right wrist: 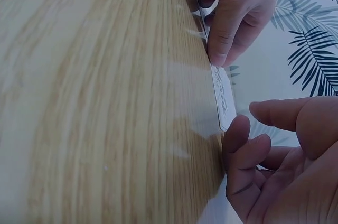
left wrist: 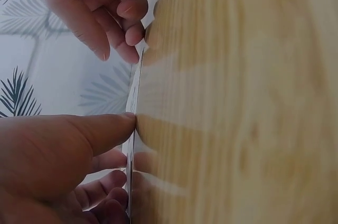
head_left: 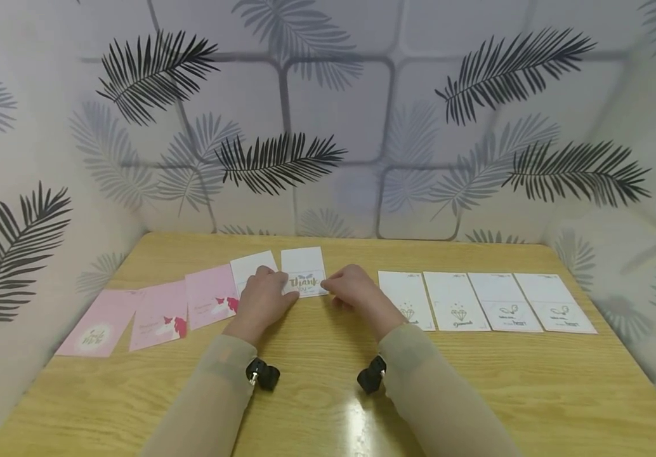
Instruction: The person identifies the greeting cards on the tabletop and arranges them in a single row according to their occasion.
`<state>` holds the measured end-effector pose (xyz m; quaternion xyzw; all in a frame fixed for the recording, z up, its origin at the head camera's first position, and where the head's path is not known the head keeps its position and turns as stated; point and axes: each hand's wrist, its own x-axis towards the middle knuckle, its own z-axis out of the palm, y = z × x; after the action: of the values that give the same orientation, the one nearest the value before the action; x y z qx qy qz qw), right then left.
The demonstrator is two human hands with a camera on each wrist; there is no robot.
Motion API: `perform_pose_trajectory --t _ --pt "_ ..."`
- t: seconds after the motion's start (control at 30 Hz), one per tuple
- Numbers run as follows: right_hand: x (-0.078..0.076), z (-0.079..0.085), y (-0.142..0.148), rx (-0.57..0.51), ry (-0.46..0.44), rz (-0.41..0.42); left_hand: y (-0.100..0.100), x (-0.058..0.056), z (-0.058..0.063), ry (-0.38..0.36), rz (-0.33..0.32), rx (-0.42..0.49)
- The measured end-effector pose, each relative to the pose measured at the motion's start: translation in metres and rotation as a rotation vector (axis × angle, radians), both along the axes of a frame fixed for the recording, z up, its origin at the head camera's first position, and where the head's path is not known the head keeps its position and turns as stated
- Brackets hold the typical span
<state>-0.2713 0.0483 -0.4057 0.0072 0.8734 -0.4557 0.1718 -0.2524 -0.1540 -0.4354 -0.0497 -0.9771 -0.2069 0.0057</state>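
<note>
A white folded card lettered "Thank you" [head_left: 307,284] lies flat on the table in the head view, between both hands. My left hand [head_left: 263,299] rests at its left side, thumb tip at the card's near left corner, other fingers over the neighbouring white card [head_left: 250,263]. In the left wrist view that thumb [left wrist: 113,129] reaches straight to the card's edge. My right hand [head_left: 355,289] is at the right edge of the "Thank you" card. The right wrist view shows its loosely bent fingers [right wrist: 245,150] by the card's corner, with the thumb [right wrist: 274,114] held apart from them.
Several pink cards [head_left: 159,314] fan out on the left of the wooden table [head_left: 316,393]. On the right stand in a row white cards with gold diamonds [head_left: 457,301] and white cards with small dark drawings [head_left: 505,303]. A leaf-patterned wall [head_left: 339,108] borders the back.
</note>
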Motion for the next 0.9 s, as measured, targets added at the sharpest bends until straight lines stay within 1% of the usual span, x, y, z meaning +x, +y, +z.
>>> perform_pose_trajectory --t 0.1,0.3,0.37,0.5,0.7,0.9 --pt "-0.0002 -0.0003 0.0000 -0.044 -0.026 -0.022 0.0004 -0.0005 -0.0014 0.000 0.000 0.005" --pt "0.0033 -0.0018 0.0013 -0.091 -0.050 -0.062 0.0006 0.0000 -0.0043 -0.003 -0.002 0.007" --pt "0.0046 -0.0015 0.0021 -0.095 -0.049 -0.077 0.0007 -0.0001 -0.0042 0.001 -0.001 0.007" --pt "0.0063 0.0002 0.0038 -0.065 -0.050 -0.101 0.0012 0.0003 -0.0027 0.004 -0.005 0.008" --pt "0.0051 0.0003 0.0050 -0.052 -0.057 -0.097 0.0023 0.0018 -0.0017 -0.002 -0.008 0.018" --pt "0.0027 -0.0003 0.0030 -0.085 -0.072 -0.085 0.0014 0.0010 -0.0028 0.005 -0.004 0.024"
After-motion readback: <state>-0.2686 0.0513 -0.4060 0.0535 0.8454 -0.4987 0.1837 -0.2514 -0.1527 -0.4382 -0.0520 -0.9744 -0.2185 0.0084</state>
